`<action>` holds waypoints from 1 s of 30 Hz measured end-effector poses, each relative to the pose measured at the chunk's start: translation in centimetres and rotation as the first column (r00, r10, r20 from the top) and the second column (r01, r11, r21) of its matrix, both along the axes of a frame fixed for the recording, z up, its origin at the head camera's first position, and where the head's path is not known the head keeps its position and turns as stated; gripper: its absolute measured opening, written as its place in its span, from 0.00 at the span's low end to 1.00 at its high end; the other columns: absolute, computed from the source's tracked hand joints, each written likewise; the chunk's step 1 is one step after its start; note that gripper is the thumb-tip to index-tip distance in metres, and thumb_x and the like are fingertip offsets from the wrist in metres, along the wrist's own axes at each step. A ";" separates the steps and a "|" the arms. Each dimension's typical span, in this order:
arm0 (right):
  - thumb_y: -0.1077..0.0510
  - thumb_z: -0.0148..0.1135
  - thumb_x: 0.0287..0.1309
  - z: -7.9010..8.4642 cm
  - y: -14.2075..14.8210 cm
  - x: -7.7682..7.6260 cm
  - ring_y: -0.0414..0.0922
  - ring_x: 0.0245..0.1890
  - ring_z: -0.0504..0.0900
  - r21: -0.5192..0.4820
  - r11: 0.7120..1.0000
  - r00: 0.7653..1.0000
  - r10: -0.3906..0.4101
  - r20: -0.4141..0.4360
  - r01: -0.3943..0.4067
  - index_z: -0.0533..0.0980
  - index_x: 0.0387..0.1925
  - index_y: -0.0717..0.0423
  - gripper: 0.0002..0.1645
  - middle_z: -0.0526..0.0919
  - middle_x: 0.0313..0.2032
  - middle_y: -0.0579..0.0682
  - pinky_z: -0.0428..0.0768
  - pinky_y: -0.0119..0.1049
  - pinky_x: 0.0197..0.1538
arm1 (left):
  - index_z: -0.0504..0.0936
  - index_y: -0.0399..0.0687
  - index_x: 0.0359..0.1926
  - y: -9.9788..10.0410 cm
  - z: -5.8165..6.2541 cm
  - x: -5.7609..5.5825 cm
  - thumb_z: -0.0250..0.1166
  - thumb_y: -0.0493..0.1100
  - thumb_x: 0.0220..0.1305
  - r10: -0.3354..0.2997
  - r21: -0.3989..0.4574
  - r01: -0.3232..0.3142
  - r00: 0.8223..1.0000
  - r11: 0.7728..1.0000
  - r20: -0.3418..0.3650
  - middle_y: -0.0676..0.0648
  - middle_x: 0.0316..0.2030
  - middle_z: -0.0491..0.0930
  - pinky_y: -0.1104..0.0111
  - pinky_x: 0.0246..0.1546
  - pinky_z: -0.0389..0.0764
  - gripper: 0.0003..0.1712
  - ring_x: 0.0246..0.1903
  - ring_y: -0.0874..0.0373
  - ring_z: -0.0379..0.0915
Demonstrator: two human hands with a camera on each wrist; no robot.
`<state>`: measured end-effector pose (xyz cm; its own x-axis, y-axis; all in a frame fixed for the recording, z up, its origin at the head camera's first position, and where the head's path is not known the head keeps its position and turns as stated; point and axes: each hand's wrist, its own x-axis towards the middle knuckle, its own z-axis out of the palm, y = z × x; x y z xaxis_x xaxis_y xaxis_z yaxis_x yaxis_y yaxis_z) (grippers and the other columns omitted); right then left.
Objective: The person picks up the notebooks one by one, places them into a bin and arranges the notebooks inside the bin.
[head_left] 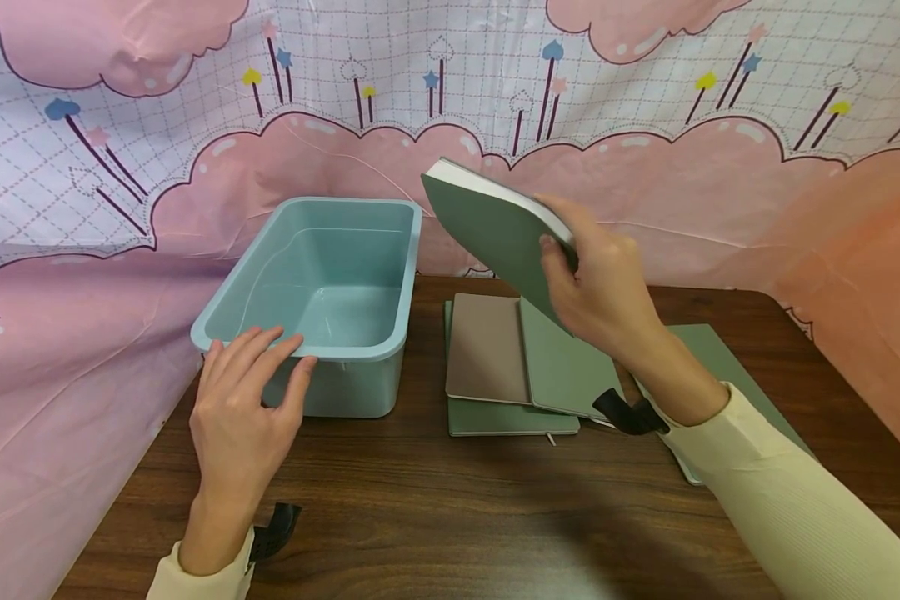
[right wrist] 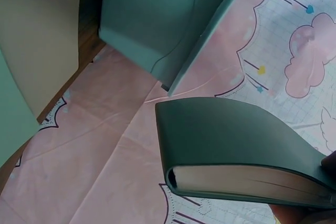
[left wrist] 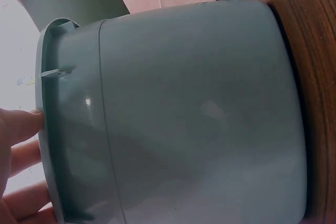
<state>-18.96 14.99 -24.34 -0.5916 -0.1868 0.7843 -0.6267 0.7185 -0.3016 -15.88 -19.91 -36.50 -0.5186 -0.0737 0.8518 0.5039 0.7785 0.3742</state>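
A green soft-covered notebook [head_left: 495, 242] is held up and tilted by my right hand [head_left: 603, 279], thumb on its cover and fingers on the other side. It overlaps the stacked notebooks in the head view; its white page edges [right wrist: 252, 180] show in the right wrist view. My left hand [head_left: 243, 404] rests its spread fingers on the near rim of a light blue-green plastic bin [head_left: 345, 387]. In the left wrist view, the thumb [left wrist: 23, 124] meets the rim from outside. The bin's visible floor is bare.
Right of the bin, a brown notebook [head_left: 487, 350] and a light green notebook [head_left: 573, 367] lie over a darker green notebook [head_left: 502, 419]. Another green notebook [head_left: 727, 367] lies partly under the right forearm. Patterned pink cloth [head_left: 330, 158] hangs behind the dark wooden table [head_left: 435, 517].
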 end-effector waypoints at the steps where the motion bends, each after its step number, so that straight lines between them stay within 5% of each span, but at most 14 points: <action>1: 0.67 0.58 0.71 0.1 -0.1 0.0 0.58 0.34 0.87 0.008 1.000 1.000 0.005 -0.012 -0.005 0.78 0.65 0.60 0.23 0.89 0.49 0.66 0.85 0.56 0.41 | 0.92 0.45 0.50 0.0 0.0 0.0 0.75 0.45 0.64 0.000 0.001 0.000 1.000 1.000 0.000 0.39 0.52 0.90 0.35 0.74 0.66 0.15 0.61 0.37 0.82; 8: 0.66 0.59 0.71 0.8 -1.3 0.1 0.60 0.40 0.91 0.027 0.999 0.998 0.029 -0.052 -0.028 0.78 0.65 0.60 0.23 0.89 0.52 0.65 0.88 0.59 0.47 | 0.92 0.45 0.51 0.0 0.0 0.0 0.75 0.45 0.65 0.003 0.003 -0.003 1.000 1.000 0.000 0.39 0.53 0.90 0.36 0.74 0.66 0.16 0.61 0.37 0.82; 30: 0.67 0.55 0.73 1.8 -5.0 -0.4 0.57 0.44 0.91 0.051 0.991 0.991 0.124 0.059 -0.127 0.75 0.69 0.59 0.25 0.88 0.55 0.63 0.90 0.54 0.48 | 0.92 0.45 0.51 0.2 -0.1 0.0 0.76 0.45 0.64 0.003 -0.006 -0.003 1.000 1.000 -0.020 0.40 0.53 0.90 0.36 0.74 0.66 0.15 0.61 0.38 0.82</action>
<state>-19.40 9.95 -22.50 -0.6035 -0.3037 0.7372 -0.6959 0.6519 -0.3012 -15.92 -19.69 -36.65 -0.5011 -0.0703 0.8625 0.5089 0.7822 0.3595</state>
